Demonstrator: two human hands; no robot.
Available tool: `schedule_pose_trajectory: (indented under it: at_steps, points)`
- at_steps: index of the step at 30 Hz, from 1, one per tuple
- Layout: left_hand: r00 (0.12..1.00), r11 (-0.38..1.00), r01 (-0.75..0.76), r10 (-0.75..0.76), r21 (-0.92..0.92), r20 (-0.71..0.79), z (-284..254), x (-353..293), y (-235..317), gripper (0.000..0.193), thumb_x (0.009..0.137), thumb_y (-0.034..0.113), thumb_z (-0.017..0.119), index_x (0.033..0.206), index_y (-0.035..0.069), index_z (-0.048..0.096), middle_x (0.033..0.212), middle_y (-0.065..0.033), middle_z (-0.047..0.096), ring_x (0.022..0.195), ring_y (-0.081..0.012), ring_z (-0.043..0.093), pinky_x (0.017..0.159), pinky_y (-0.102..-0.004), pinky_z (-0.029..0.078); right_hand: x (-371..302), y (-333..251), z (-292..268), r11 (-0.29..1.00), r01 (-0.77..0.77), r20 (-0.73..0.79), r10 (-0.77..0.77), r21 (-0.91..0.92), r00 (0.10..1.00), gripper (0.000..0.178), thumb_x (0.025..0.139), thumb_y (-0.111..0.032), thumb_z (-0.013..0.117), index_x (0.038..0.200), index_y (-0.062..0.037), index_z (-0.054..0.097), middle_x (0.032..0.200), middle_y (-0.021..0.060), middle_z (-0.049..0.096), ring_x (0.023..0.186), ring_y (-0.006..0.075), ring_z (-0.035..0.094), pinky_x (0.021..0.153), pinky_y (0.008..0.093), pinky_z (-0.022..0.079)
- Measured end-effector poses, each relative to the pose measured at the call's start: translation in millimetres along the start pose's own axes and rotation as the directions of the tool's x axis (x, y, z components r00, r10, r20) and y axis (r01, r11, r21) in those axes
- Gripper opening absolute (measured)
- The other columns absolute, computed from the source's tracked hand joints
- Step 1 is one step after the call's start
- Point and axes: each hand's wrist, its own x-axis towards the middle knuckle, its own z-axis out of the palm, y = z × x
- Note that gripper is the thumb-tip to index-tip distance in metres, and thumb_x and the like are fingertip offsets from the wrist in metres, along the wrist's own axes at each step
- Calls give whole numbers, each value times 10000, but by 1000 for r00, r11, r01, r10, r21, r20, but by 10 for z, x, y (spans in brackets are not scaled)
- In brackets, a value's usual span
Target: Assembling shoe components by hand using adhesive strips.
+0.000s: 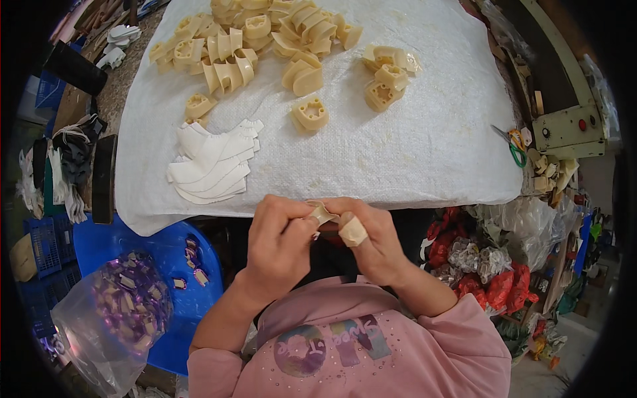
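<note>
Close to the front edge of the cloth-covered table, my left hand and my right hand meet over a small cream-coloured plastic piece. Both hands are closed, pinching it from either side, and the fingers hide much of its shape. Beige tape is wrapped round my right thumb. Beyond my left hand lies a fanned stack of white cut strips. A single cream moulded piece with a hollow top stands farther back, and a small group of similar pieces sits to its right.
A heap of cream moulded pieces covers the far left of the white cloth. Scissors lie at the right edge. A blue basin with a clear bag of purple-and-cream pieces stands lower left; red bags are lower right.
</note>
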Motion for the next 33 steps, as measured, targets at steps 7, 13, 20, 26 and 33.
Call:
schedule_pose_trajectory:
  at_steps: [7, 13, 20, 26, 33]
  points:
    - [1000, 889, 14, -17, -457, -4, 18, -42, 5, 217, 611, -159, 612, 721, -23, 483, 889, -153, 588, 832, -286, 606, 640, -323, 496, 261, 103, -310, 900, -176, 330, 39, 398, 943, 337, 816, -96, 685, 1108, 7, 554, 952, 88, 629, 874, 151, 618, 819, 301, 506]
    - [999, 923, -24, 39, -384, 33, 40, -46, -21, 185, 642, -128, 620, 697, -28, 474, 865, -156, 587, 810, -274, 602, 636, -315, 491, 340, 95, -337, 945, -158, 451, 13, 285, 893, 421, 767, -78, 737, 1121, 13, 530, 955, 102, 638, 928, 161, 614, 873, 301, 491]
    - [984, 898, 173, -172, -405, 40, 87, -101, -12, 165, 773, -76, 653, 834, 8, 524, 923, -164, 602, 793, -218, 598, 679, -287, 486, 317, 180, -252, 953, -159, 288, 82, 258, 954, 393, 875, -198, 627, 1204, -21, 506, 941, 92, 660, 847, 146, 619, 770, 281, 501]
    - [860, 626, 373, -511, -685, 1, 125, -105, 30, 141, 784, -47, 676, 882, -35, 575, 954, -143, 636, 846, -172, 606, 739, -268, 486, 359, 202, -347, 952, 305, 304, -292, 7, 907, 291, 868, -133, 586, 1150, -62, 567, 1120, 123, 570, 1065, 220, 494, 917, 343, 387]
    - [826, 579, 412, -563, -703, 20, 172, -76, 100, 130, 793, -42, 671, 885, -51, 579, 971, -152, 634, 897, -164, 612, 775, -265, 494, 280, 174, -96, 924, 367, 42, -365, -103, 930, 181, 780, -25, 599, 950, -70, 556, 985, 85, 501, 974, 253, 427, 845, 350, 365]
